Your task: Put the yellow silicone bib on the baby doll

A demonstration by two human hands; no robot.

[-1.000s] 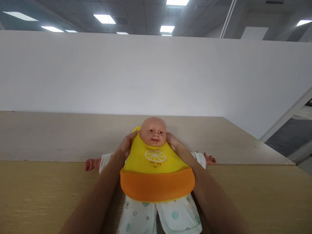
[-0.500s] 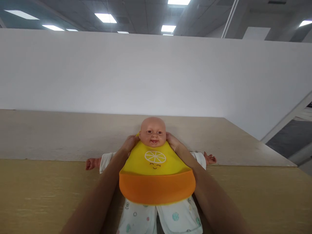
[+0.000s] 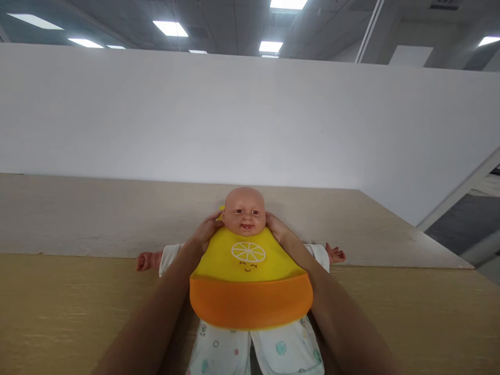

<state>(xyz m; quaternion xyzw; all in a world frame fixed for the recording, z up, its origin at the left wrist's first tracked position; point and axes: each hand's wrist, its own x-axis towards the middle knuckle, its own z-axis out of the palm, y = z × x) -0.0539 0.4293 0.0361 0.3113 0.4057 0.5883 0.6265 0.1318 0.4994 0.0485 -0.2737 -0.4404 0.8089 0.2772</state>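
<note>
A bald baby doll [image 3: 245,203] in white patterned clothes lies face up, arms stretched out to both sides. Over its chest is a yellow bib [image 3: 226,265] with a white citrus slice, a smiling face and an orange pocket [image 3: 252,302] along the bottom. My left hand [image 3: 208,230] is closed on the bib's neck strap at the left of the doll's neck; a bit of yellow strap shows above it. At the other side of the neck, my right hand [image 3: 276,227] is closed on the bib's neck edge. Fingertips of both hands are hidden behind the doll's head and neck.
The doll rests on a wooden surface [image 3: 78,307] with a paler strip [image 3: 86,213] at the back. Behind it stands a white partition [image 3: 234,114]. At the far right, beyond the surface's slanted edge, dark floor [image 3: 461,219] shows.
My left hand has shifted slightly, and a little more yellow strap shows above it. The right hand, doll and bib look nearly the same.
</note>
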